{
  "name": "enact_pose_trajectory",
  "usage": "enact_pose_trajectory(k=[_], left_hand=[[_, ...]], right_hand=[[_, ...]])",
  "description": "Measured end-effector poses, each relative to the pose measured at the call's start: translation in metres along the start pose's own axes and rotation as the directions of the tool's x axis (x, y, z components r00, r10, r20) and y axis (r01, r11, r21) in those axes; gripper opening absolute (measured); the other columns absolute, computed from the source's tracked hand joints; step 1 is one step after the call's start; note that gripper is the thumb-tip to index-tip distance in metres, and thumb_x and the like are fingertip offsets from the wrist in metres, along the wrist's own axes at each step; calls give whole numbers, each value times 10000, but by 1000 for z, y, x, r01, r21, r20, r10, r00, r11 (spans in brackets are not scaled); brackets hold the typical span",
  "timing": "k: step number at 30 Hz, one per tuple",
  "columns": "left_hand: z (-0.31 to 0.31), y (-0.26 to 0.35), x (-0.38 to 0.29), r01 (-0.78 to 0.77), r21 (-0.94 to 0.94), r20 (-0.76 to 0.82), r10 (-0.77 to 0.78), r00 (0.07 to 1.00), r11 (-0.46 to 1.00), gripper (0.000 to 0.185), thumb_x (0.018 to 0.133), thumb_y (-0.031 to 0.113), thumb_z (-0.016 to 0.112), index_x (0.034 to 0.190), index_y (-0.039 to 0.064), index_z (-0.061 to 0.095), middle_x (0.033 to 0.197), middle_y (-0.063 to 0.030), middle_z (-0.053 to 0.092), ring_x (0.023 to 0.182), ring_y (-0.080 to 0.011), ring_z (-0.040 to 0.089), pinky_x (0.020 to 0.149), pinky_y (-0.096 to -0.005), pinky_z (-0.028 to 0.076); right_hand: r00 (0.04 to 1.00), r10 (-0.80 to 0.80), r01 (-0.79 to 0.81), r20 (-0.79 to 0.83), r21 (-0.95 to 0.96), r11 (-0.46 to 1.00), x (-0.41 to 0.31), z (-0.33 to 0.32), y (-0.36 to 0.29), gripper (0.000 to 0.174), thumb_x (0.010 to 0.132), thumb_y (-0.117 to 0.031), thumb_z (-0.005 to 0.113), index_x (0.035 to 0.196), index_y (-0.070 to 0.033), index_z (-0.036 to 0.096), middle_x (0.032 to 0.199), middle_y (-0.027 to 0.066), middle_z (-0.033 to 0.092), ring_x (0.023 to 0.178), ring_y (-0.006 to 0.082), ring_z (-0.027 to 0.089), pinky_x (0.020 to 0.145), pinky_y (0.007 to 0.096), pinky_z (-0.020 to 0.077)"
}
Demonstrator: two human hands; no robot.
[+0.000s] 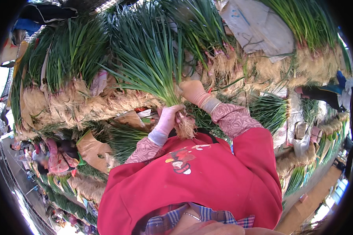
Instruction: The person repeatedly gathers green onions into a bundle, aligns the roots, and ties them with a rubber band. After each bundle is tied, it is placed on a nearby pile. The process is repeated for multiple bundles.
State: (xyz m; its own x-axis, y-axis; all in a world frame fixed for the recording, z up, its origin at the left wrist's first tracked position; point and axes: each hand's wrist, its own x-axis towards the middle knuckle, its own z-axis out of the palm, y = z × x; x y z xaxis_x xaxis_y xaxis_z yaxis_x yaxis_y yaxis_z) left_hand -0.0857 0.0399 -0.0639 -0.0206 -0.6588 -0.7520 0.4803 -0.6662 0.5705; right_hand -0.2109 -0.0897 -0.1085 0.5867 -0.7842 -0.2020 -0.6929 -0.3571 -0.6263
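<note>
My left hand, in a pale glove, is closed around the lower stems of a bunch of green onions. The bunch's tangled roots hang below that hand, towards my red top, and its long green leaves fan out away from me. My right hand, also gloved, is curled against the right side of the stems, just above the left. Its fingertips are partly hidden, so I cannot tell whether they pinch a leaf. Beyond both hands lies a long row of green onions with pale roots facing me.
More onion bunches lie at the left and far right. A whitish sack covers part of the row. Torn brown cardboard is at my left. A person in pink is behind on the left; another bunch lies right.
</note>
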Motion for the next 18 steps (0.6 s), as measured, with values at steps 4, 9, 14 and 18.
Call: enact_pose_trajectory(k=[4,9,14,18], left_hand=[[4,31,-35,114,-367,330,15,944,923,266,916,151,546,1065,-65,586,852,-115,645,754,-216,635,657,-332,575],[-24,83,-84,-117,-550,373,369,851,827,373,903,170,548,1205,-35,476,777,-16,514,735,-114,535,712,-275,522],[-12,65,-28,81,-259,387,27,922,962,383,904,165,552,1213,-57,515,954,-113,639,822,-202,640,657,-357,568],[12,51,17,75,-114,365,-29,931,991,264,922,131,517,1036,-78,629,823,-150,688,609,-217,641,700,-363,580]], right_hand=[[937,342,-163,-75,770,617,-33,-17,1,290,881,-241,508,802,-4,655,759,166,688,629,290,671,599,391,538],[853,337,-222,399,-307,925,-79,-67,32,450,881,-468,537,1029,-65,674,974,191,694,942,314,674,833,466,523],[890,454,-444,-38,150,884,-54,-81,50,445,921,-456,560,1096,-69,690,839,150,707,737,297,685,697,395,534],[965,-37,-3,-258,-152,988,-81,-45,0,245,918,-305,591,841,-95,690,632,105,631,595,280,649,576,395,522]])
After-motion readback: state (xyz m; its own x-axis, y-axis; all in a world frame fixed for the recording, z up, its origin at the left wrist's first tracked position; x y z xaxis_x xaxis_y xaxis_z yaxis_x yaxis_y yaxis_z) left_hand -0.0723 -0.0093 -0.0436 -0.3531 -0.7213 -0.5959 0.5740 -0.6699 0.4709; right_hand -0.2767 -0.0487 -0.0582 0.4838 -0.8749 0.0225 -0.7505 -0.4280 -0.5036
